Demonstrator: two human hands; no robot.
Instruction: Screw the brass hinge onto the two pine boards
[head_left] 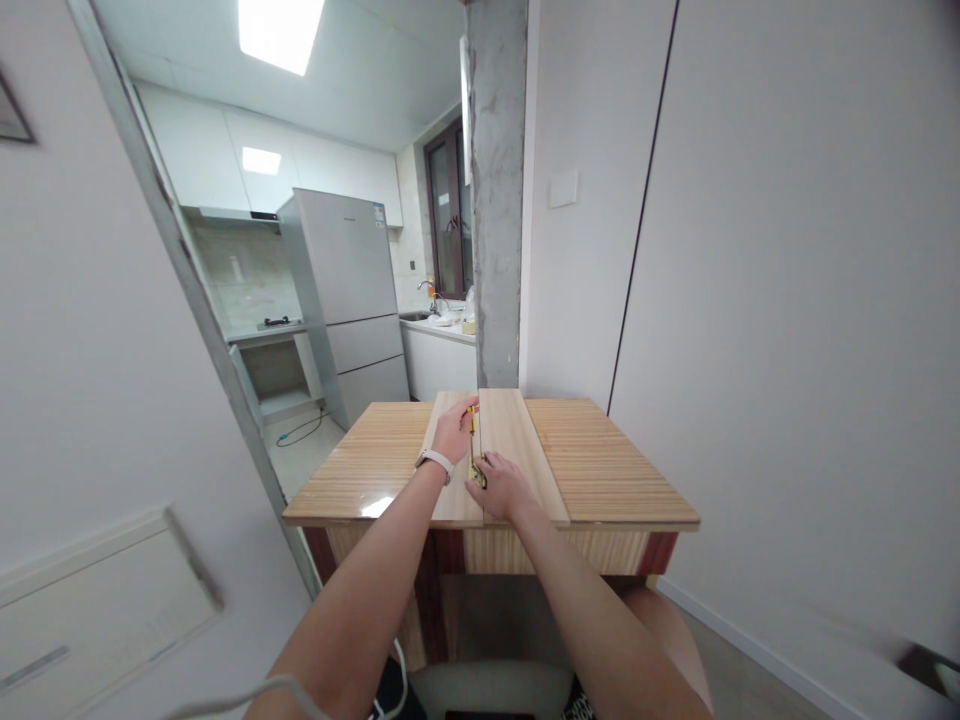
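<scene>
Head cam view. Two pale boards lie side by side, long edges meeting at a seam, on striped wood counter (611, 465): L board (456, 512), R board (517, 430). Both run from near edge to far edge of top.

Yellow/blk tape measure (478, 472) is on the boards, abt mid-counter, just L of seam; thin strip runs lengthwise btwn the two hands, roughly parallel to seam.

L hand (452, 430): farther fwd, at far end of tape. Fingers bent, pinching the yellow end piece; exact fingertip contact too small to make out. Wristwatch (436, 461) w/ pale band on L wrist.

R hand (504, 486): nearer the body, over the seam. Fingers curled round the yellow case, thumb on its L side, other fingers over top/R side. Case partly hidden by hand.

Bkgd, L: kitchen w/ grey fridge (356, 265), doors shut; sink w/ faucet (430, 292) under dk-framed window (448, 215). Bare grey pillar (499, 200) behind counter; wall plate (563, 188) R of it. Loose cable (300, 436) on kitchen floor, L of fridge base.
</scene>
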